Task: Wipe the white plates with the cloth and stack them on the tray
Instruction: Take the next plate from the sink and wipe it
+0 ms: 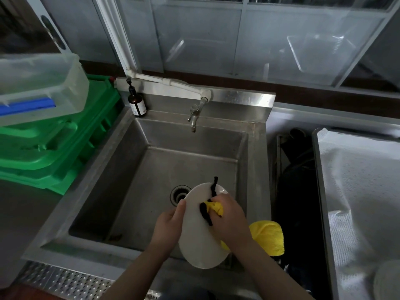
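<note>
While the left hand (167,226) grips the rim of a round, smooth white plate (200,230), thumb curled over its edge, the plate is held tilted above the near edge of the steel sink (138,169). The right hand (230,219) bunches a fluffy yellow cloth (267,237) with black trim and presses it against the plate face; the loose end of the cloth hangs out past the wrist. The sink is a square, dull stainless basin with a round drain (178,194) near the plate's far rim and a metal tap (193,114) at its back edge. A brown pump bottle (136,102) stands at the sink's back left corner. On the counter to the left, green plastic trays (54,144) are stacked, with a translucent tub (41,83) on top. At the right edge a steel tray (320,191) lined with white mesh-textured sheet holds a pale round plate (387,280), blurred, at its near end.
</note>
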The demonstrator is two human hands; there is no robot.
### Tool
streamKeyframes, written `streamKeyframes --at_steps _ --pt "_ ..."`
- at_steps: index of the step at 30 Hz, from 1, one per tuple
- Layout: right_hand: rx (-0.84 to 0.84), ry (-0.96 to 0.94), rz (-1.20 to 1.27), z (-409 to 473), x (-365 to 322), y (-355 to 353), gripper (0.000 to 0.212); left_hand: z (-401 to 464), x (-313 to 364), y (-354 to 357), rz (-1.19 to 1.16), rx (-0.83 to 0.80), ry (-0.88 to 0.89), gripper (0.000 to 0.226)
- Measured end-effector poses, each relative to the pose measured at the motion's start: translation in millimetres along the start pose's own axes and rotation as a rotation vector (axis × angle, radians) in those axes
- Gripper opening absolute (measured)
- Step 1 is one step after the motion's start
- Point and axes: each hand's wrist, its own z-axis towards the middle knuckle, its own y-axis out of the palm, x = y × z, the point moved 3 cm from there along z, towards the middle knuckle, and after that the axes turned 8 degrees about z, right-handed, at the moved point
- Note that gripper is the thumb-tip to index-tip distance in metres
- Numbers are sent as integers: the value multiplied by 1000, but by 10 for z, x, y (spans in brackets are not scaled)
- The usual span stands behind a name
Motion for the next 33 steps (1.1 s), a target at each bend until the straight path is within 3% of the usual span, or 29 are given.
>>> streamKeyframes --at_steps 13,25,33 --pt "37 271 -71 -284 616 -160 8 -5 -56 -41 -6 87 11 54" --pt "34 170 -21 -249 331 -45 16 -122 63 74 -50 15 35 51" --pt "-2 21 22 -257 -7 72 13 -129 -71 132 -17 -171 10 47"
